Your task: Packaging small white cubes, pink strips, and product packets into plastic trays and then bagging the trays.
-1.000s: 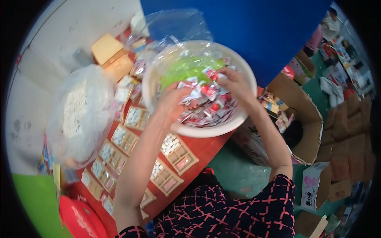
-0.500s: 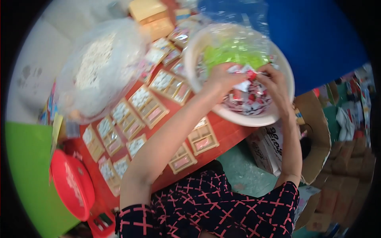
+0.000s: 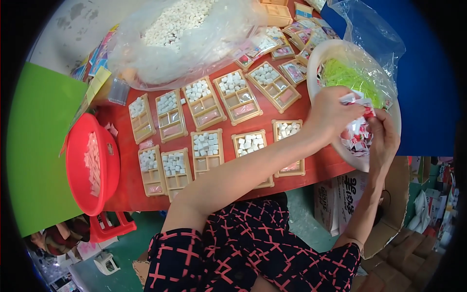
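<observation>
A white bowl (image 3: 316, 63) at the right of the red table (image 3: 126, 194) holds green shredded filling (image 3: 348, 78) and small red-and-white wrapped packets (image 3: 357, 138). My left hand (image 3: 331, 114) reaches into the bowl and grips a bunch of those packets. My right hand (image 3: 384, 138) is beside it in the bowl, fingers curled among the packets. Beige compartment trays (image 3: 206, 148), most with white cubes in one section, lie in rows across the table to the left of both hands.
A large clear bag of white cubes (image 3: 185, 34) lies at the table's back. A red basin (image 3: 92, 163) with white pieces sits at the left. A clear plastic bag (image 3: 372, 34) rises behind the bowl. Cardboard boxes (image 3: 389, 204) stand on the floor right.
The view has swung left and down, so the trays and red basin fill more of the picture. Both hands stay in the bowl; the left one has gathered packets.
</observation>
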Motion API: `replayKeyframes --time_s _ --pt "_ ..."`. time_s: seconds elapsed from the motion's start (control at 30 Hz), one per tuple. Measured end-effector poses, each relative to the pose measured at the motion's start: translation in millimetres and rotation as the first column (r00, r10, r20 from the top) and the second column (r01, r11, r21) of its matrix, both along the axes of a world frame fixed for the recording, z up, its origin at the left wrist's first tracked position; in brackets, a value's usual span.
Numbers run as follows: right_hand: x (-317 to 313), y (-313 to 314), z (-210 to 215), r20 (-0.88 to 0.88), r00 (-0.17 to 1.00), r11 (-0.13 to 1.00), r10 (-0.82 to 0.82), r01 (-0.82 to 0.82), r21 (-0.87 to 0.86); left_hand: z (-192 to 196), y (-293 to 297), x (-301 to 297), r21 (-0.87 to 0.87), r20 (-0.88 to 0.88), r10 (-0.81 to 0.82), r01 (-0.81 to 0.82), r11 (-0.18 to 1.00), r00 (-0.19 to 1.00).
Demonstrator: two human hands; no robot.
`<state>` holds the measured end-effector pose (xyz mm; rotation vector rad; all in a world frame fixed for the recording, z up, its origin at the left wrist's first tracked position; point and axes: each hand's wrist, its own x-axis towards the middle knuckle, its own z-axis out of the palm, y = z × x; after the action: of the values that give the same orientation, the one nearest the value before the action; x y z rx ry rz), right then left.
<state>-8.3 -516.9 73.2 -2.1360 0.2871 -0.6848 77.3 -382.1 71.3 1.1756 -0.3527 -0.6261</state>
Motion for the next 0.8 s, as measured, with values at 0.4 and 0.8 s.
replayKeyframes --time_s 0.4,0.8 --pt "99.2 94.8 -100.8 0.063 0.993 0.865 0.098 -0.054 -0.499 -50.0 203.1 -21.0 0.037 -0.384 0.422 -0.443 0.896 0.821" --pt "103.8 85.9 -107.9 -0.275 0.957 0.976 0.091 -0.140 -0.166 -65.4 231.5 -17.5 -0.014 -0.426 0.304 -0.343 0.939 0.852"
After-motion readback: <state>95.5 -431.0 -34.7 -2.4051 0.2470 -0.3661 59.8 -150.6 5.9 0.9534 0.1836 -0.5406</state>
